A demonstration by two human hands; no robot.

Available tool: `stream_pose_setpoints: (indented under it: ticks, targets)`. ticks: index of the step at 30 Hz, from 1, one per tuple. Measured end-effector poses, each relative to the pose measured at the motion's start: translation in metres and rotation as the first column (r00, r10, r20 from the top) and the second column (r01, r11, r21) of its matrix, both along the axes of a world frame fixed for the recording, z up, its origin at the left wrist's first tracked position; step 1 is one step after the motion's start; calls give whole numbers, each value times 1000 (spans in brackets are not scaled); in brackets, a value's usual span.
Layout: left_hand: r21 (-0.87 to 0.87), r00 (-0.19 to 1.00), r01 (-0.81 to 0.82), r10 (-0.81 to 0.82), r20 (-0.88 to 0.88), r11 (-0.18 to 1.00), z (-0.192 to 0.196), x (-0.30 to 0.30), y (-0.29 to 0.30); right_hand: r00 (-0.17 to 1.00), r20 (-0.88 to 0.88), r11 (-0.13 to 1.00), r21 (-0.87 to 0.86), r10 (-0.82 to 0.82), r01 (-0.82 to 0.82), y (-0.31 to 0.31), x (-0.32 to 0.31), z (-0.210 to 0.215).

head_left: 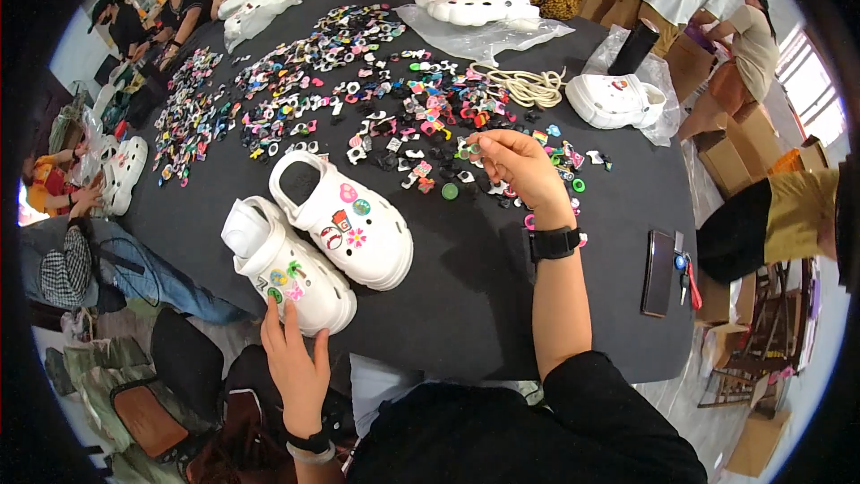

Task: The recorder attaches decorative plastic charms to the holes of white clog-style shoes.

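Head view: several charms are already fitted on both white clogs [345,229], the near clog [291,269] is steadied by the open left hand [296,363], and a small charm [473,151] is pinched from the far pile [421,116] by the right hand [520,166].

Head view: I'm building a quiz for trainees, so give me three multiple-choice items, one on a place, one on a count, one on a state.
1. Where is the left hand?
A. at the toe of the nearer white clog
B. on the phone
C. on the cord

2. How many white clogs lie just before the person?
A. one
B. two
C. four

3. What is the right hand doing?
A. lying flat
B. pinching a small charm
C. gripping a bag

Key: 1 A, its fingertips touch the toe; 2 B, the nearer clog and the farther clog lie side by side; 3 B, fingertips close over the charm pile.
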State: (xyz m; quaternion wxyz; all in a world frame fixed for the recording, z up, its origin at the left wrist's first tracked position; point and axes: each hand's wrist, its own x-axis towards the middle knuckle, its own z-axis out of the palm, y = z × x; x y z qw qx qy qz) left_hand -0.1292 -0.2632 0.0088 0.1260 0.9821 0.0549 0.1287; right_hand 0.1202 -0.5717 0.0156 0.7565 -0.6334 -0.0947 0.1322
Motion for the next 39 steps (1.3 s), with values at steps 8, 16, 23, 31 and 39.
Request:
stream_pose_setpoints:
  ticks: [8, 16, 23, 31, 39]
  targets:
    - [-31, 999, -7, 9, 49, 999, 1, -4, 5, 962, 81, 940, 203, 262, -274, 42, -32, 29]
    - [-108, 992, 23, -10, 126, 994, -5, -5, 12, 851, 57, 844, 106, 522, -525, 97, -70, 38]
    - [-188, 990, 1, 25, 137, 982, -5, -9, 19, 780, -57, 782, 24, 623, -623, 152, -107, 12]
    - [-548, 936, 64, 140, 323, 834, 4, -13, 35, 839, 72, 832, -198, 539, -518, 179, -136, -7]
    - [-576, 946, 151, 52, 321, 803, -5, 6, 33, 851, 167, 859, -229, 497, -457, 185, -140, -18]
